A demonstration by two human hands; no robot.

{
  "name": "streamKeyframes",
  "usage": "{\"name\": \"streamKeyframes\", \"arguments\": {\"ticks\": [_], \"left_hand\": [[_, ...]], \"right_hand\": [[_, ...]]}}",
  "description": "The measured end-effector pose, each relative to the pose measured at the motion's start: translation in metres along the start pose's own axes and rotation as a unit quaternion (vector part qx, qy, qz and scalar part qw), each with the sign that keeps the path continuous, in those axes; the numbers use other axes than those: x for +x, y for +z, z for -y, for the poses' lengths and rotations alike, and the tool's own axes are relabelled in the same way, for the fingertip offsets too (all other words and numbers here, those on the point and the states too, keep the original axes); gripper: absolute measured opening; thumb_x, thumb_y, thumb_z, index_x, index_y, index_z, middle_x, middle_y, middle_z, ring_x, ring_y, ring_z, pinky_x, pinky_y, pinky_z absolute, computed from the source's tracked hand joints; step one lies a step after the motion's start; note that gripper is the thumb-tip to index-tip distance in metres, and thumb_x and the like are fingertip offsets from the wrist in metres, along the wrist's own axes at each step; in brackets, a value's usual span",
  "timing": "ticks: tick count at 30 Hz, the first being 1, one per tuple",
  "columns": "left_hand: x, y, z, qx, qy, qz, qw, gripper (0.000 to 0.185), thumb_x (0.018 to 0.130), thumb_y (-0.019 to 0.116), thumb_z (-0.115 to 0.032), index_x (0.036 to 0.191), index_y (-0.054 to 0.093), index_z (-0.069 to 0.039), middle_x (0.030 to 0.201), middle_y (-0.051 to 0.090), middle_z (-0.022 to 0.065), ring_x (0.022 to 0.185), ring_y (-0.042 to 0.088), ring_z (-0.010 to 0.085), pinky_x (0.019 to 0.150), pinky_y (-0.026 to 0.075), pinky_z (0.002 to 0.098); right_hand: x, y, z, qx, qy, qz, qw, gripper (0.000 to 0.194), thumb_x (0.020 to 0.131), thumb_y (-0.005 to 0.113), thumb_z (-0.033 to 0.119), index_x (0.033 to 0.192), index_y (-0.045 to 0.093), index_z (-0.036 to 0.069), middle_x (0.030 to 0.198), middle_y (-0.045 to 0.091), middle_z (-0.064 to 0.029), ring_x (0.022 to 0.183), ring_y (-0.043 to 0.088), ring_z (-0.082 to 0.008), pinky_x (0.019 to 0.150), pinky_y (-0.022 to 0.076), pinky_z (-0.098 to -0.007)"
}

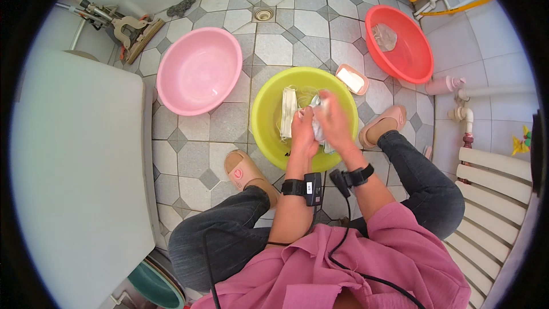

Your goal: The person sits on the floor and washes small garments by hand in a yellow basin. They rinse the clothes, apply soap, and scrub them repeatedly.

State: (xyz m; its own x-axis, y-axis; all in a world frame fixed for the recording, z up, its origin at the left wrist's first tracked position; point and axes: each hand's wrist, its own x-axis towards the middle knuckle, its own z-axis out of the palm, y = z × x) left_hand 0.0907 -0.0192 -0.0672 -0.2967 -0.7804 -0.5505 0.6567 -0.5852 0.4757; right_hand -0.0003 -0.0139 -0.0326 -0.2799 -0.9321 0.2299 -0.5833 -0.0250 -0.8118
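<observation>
A yellow-green plastic basin (269,146) stands on the tiled floor between my feet. Over it, my left hand (303,131) and my right hand (333,122) are together, both gripping a bunched white cloth item (316,126). My right hand is blurred, and the fingers hide most of the cloth, so its exact kind is unclear. Inside the basin, left of my hands, lies a folded white face mask (289,113) with thin ear loops. Something pale blue (328,147) shows under my right wrist.
A pink basin (199,71) stands left, and a red basin (405,51) holding a crumpled translucent item (384,37) stands right. A soap dish with white soap (351,80) sits beside the yellow-green basin. A floor drain (263,14) lies ahead; a white radiator (493,197) is at right.
</observation>
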Motion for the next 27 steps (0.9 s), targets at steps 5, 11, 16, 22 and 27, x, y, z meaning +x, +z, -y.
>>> {"name": "streamKeyframes", "arguments": {"ticks": [5,11,16,22,27], "left_hand": [[0.001,0.0,0.015,0.065,-0.036,-0.043,0.996,0.025,0.1,0.045,-0.023,0.113,0.052,-0.003,0.099,0.062,0.008,0.083,0.061,0.0176,0.073,0.052,0.0301],[0.004,-0.009,0.006,-0.094,-0.081,-0.016,0.992,0.028,0.1,0.045,-0.024,0.112,0.058,-0.002,0.096,0.063,0.0069,0.081,0.062,0.0163,0.069,0.052,0.0304],[0.001,-0.007,0.012,0.051,-0.064,-0.048,0.995,0.034,0.1,0.045,-0.032,0.118,0.054,-0.005,0.098,0.062,0.0065,0.084,0.062,0.0184,0.068,0.051,0.0326],[0.008,-0.013,0.01,-0.118,-0.091,-0.027,0.988,0.03,0.098,0.05,-0.03,0.116,0.055,-0.007,0.098,0.062,0.0051,0.081,0.062,0.0168,0.065,0.051,0.03],[-0.004,0.0,0.004,-0.088,-0.124,0.088,0.984,0.028,0.098,0.051,-0.03,0.11,0.058,-0.006,0.096,0.065,0.0053,0.08,0.064,0.0165,0.068,0.052,0.0316]], "right_hand": [[-0.004,0.01,-0.005,0.093,0.226,0.149,0.958,0.04,0.096,0.046,0.034,0.12,0.048,0.003,0.11,0.057,-0.0265,0.103,0.055,-0.0436,0.088,0.0419,-0.0444],[-0.02,0.011,0.003,-0.039,0.005,0.136,0.99,0.043,0.096,0.042,0.035,0.125,0.047,0.003,0.117,0.054,-0.0286,0.109,0.052,-0.0423,0.094,0.0387,-0.0438],[-0.001,0.012,-0.002,0.043,0.227,0.213,0.949,0.041,0.097,0.039,0.034,0.124,0.048,0.004,0.122,0.052,-0.0272,0.115,0.049,-0.043,0.097,0.0377,-0.0458],[-0.022,0.019,0.0,-0.03,0.086,0.146,0.985,0.034,0.097,0.042,0.033,0.113,0.05,0.004,0.103,0.058,-0.0228,0.1,0.055,-0.0449,0.088,0.0433,-0.0439],[0.008,0.012,-0.051,0.322,0.369,0.103,0.865,0.024,0.093,0.055,0.025,0.103,0.056,0.003,0.103,0.061,-0.0174,0.089,0.063,-0.0269,0.073,0.0503,-0.0382]]}}
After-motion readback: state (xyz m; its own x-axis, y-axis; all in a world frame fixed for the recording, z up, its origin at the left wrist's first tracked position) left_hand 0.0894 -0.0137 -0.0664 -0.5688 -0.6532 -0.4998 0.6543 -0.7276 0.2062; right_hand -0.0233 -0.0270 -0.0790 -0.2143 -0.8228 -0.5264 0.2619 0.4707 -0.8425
